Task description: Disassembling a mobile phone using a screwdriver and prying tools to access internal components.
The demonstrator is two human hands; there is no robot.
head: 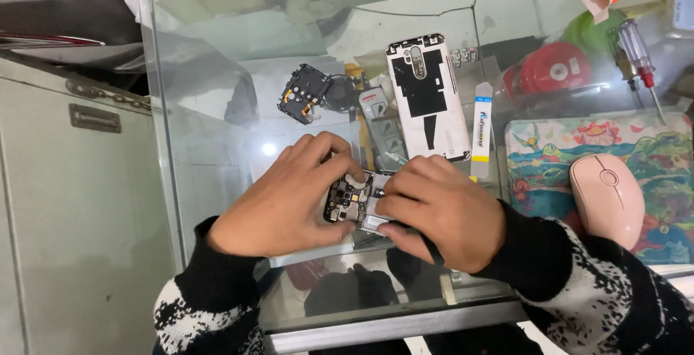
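Opened phone [352, 201], circuit side up, gripped between left hand [285, 199] and right hand [441, 210]; white back cover [428, 95] near; pink mouse [606, 197] beside.

One camera, worn on my head, looks steeply down and close over the glass counter [217, 109]. My sleeves enter from the near edge; a metal cabinet [72, 203] lies left, a patterned mouse pad [549, 160] right.
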